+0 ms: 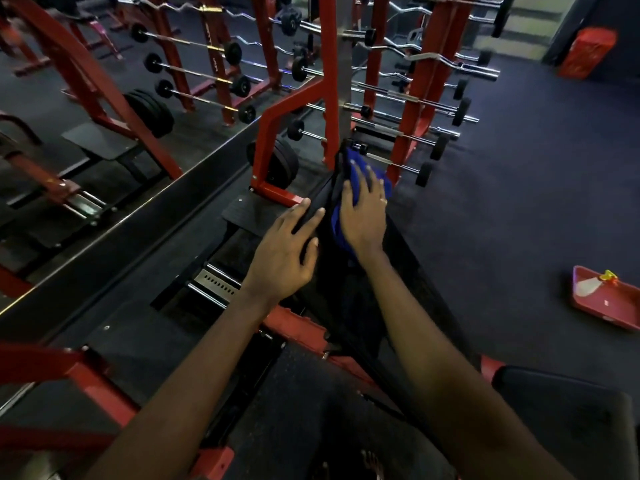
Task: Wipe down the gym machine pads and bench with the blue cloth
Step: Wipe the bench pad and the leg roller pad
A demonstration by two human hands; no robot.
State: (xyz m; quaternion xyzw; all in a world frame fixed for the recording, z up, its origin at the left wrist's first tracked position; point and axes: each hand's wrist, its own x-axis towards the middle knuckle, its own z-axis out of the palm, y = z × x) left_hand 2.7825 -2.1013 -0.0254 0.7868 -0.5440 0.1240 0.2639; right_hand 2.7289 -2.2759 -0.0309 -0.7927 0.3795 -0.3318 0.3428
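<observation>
A long black bench pad [394,244] of a red-framed gym machine runs away from me, tilted up toward its far end. The blue cloth [337,223] lies on the pad's upper part. My right hand [363,213] presses flat on the cloth with fingers spread and straight. My left hand [287,251] rests on the pad's left edge, fingers extended, thumb against the pad's side. A second black pad [568,410] shows at the lower right, partly behind my right forearm.
Red racks [419,98] loaded with barbells stand just beyond the pad's far end. A mirror wall [86,116] fills the left. A red tray [606,299] with a spray bottle sits on the dark floor at right. A red bin [587,51] stands at the far right.
</observation>
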